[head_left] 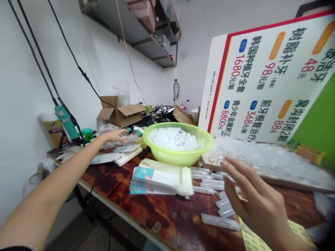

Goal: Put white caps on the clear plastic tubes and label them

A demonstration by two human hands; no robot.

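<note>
My left hand (116,136) reaches over clear plastic bags and papers at the back left, its fingers apart and holding nothing I can see. My right hand (255,195) hovers at the right with fingers stretched out, nothing in it. Beside it lie several translucent plastic tubes (220,221), some partly hidden behind the fingers. A stack of printed card packages (159,176) rests on the table between the hands. Behind the stack stands a lime-green basin (178,158) heaped with small translucent plastic pieces (172,137).
Translucent parts (277,160) fill a shallow tray at the right, before a large printed sign board (259,76). A green electric screwdriver (66,122) hangs at the left. An open cardboard box (121,115) sits behind, with a metal shelf (141,38) above. Yellow perforated sheet (251,233) lies under my right wrist.
</note>
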